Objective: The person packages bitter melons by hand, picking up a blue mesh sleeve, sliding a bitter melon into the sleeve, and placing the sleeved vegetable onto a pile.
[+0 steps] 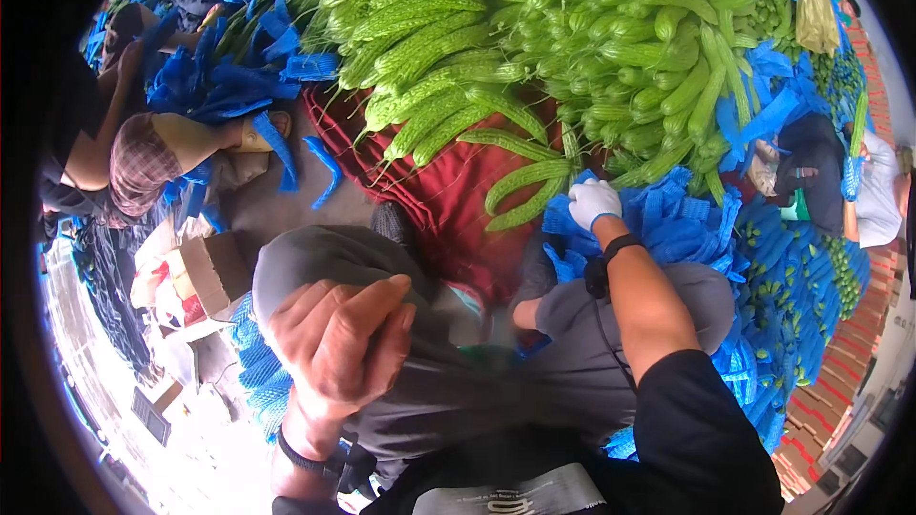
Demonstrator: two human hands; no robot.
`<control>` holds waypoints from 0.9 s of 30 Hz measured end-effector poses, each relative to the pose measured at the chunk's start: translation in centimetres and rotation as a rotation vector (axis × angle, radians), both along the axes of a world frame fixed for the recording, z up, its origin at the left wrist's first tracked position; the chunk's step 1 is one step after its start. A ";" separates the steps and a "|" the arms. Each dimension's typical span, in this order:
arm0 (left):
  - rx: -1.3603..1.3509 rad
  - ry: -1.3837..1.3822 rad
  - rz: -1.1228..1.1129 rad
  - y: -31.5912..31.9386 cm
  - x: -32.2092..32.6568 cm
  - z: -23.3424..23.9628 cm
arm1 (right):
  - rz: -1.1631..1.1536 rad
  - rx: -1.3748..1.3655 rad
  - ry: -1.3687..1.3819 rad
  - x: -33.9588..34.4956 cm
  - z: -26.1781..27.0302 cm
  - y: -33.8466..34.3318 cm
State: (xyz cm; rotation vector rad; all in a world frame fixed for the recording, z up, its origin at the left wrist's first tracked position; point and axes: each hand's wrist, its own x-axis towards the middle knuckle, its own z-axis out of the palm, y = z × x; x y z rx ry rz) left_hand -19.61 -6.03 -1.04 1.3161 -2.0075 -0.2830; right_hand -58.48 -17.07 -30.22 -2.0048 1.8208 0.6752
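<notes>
My left hand (343, 336), bare, is raised above my left knee with its fingers curled; whether anything is between them cannot be told. In a white glove, my right hand (595, 202) is at the edge of a heap of blue mesh sleeves (662, 218) beside my right knee, its fingers on the blue mesh. Several loose bitter gourds (526, 182) lie on a dark red cloth (465, 207) just left of the glove. Beyond the cloth rise large piles of bitter gourds (422, 43), one on the left and one on the right (644, 50).
A person (143, 157) sits at the left beside blue mesh sleeves. At the right, another person (876, 193) holds a gourd partly in blue mesh. Blue-sleeved gourds (780, 300) are stacked on my right. An open cardboard box (211, 272) stands at the left.
</notes>
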 end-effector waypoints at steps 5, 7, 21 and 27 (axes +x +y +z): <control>0.072 0.053 -0.002 -0.6 -0.7 0.7 | -0.053 -0.220 -0.474 2.2 5.0 -3.6; 0.125 0.111 -0.008 -1.3 -1.3 0.5 | 0.000 -0.241 -0.698 4.4 10.2 -4.2; 0.740 0.512 -0.262 -6.4 -8.0 -3.0 | -0.042 -0.222 -1.140 7.7 27.1 4.8; 0.561 0.495 -0.297 -6.7 -9.0 -5.9 | -0.279 0.109 -1.303 8.6 26.4 5.4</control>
